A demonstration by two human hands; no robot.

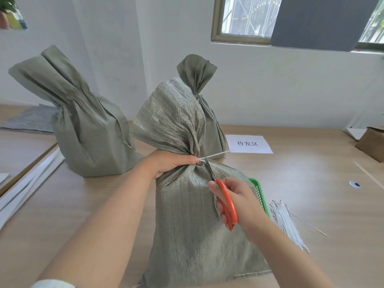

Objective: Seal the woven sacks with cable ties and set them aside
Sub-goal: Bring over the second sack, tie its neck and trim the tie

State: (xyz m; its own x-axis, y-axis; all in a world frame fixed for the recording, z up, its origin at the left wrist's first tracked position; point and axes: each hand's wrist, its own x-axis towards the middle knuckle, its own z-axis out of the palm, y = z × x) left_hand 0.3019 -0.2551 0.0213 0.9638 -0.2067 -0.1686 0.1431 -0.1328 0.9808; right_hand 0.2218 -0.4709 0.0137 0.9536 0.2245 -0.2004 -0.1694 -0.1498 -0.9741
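A grey-green woven sack stands upright on the table in front of me, its neck gathered tight. My left hand grips that neck from the left. A white cable tie circles the neck, and its long tail sticks out to the right. My right hand holds orange-handled scissors, whose blades straddle the tie's tail close to the neck. Two more sacks stand behind: one at the left with a pinched neck, one at the back tied near its top.
A bundle of white cable ties lies on the wooden table at the right, beside a green basket half hidden by the sack. A paper label lies behind, a brown box at far right.
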